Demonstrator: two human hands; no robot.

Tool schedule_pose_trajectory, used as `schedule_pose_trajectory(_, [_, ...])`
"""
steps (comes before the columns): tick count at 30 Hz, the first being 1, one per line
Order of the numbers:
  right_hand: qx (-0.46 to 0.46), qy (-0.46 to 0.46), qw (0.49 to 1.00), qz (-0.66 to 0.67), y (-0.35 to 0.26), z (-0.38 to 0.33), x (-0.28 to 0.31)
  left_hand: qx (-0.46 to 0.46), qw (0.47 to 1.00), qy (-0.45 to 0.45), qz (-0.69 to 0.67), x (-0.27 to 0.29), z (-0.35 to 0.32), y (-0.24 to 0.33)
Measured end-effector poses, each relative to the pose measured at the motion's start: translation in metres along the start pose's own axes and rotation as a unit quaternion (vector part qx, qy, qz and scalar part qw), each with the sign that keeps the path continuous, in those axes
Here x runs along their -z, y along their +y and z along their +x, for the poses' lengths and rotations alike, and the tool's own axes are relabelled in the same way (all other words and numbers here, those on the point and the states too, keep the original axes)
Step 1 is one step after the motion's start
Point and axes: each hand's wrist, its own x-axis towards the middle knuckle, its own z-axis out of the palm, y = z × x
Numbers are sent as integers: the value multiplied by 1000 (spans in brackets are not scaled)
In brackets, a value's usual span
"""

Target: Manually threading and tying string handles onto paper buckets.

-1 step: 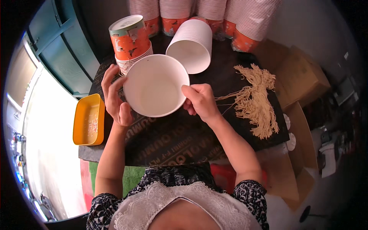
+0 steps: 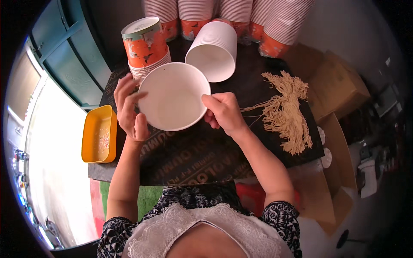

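A white paper tub (image 2: 174, 101) is held over the table with its round mouth facing me, and it looks bare inside. My right hand (image 2: 223, 114) pinches its right rim, thumb in front and fingers behind. At the tub's left side, my left hand (image 2: 131, 107) has its fingers spread and curved, the fingertips by the rim; whether they touch it is unclear. Beyond, a stack of white tubs (image 2: 217, 47) lies on its side. Left of that stands an upside-down stack of orange printed tubs (image 2: 146, 49). Tan strings (image 2: 286, 114) lie bunched at the right.
A yellow plastic bin (image 2: 99, 135) with small bits inside sits at the table's left edge. Bagged stacks of tubs (image 2: 241, 19) line the back of the dark table (image 2: 189, 167). Cardboard boxes (image 2: 340, 88) stand to the right, and a green door (image 2: 71, 47) is at the left.
The tub has tilted very slightly and shifted a little left. My left fingertips reach a bit farther over its rim. My right hand keeps its pinch.
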Motion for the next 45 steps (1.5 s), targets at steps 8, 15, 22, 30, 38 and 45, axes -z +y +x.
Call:
schedule_pose_trajectory(8, [32, -80, 990, -111, -3, -11, 30, 6, 988, -147, 44, 4, -5, 10])
schedule_pose_trajectory(15, [196, -38, 867, -456, 27, -53, 115, -4, 993, -94, 66, 25, -8, 13])
schedule_pose_trajectory(22, [158, -56, 840, -516, 49, -60, 117, 29, 993, -90, 65, 26, -4, 21])
schedule_pose_trajectory(30, [194, -78, 776, -595, 48, -66, 55, 39, 992, -94, 70, 35, -2, 25])
schedule_pose_trajectory(38, [368, -129, 873, -293, 35, -102, -61, 38, 990, -116, 66, 32, 4, 36])
schedule_pose_trajectory(45, [178, 64, 981, -35, 28, -99, -61, 53, 988, -120, 78, 44, 5, 39])
